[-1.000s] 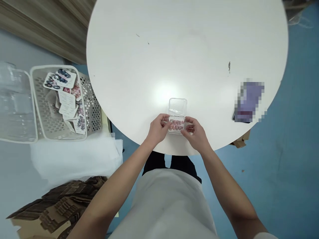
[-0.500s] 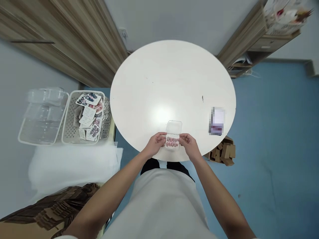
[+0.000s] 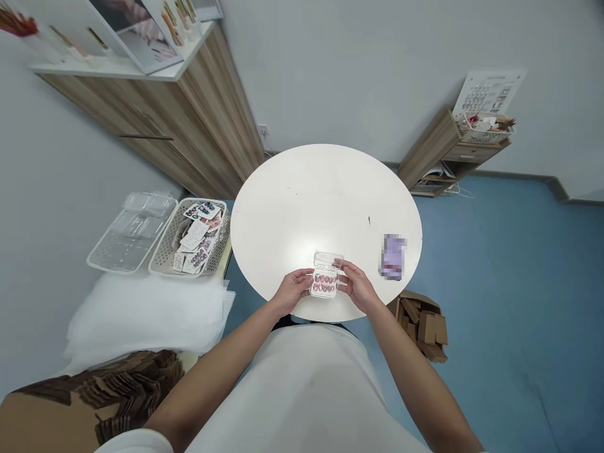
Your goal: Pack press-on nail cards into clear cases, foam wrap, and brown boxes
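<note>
A small clear plastic box (image 3: pixel 324 294) holds two rows of pink-red press-on nails (image 3: pixel 324 282) on a white card. Its clear lid (image 3: pixel 325 258) is raised on the far side, hinged open. My left hand (image 3: pixel 291 290) grips the box's left side between thumb and fingers. On the right, my right hand (image 3: pixel 357 287) has its upper fingers at the lid's right corner and the others against the box's right side. The box is near the front edge of the round white table (image 3: pixel 325 195).
A purple blurred item (image 3: pixel 392 258) lies at the table's right. Left of the table are a white basket (image 3: pixel 158 258) of nail cards, a tray of clear boxes (image 3: pixel 136 223) and white sheets (image 3: pixel 146 308). Cardboard pieces fill a box (image 3: pixel 419 324) by the right side, and folded cardboard (image 3: pixel 127 390) is stacked lower left.
My right hand's fingers have moved up to the lid, which now tilts more steeply over the box. The camera view has tipped upward, showing more wall and cabinet top.
</note>
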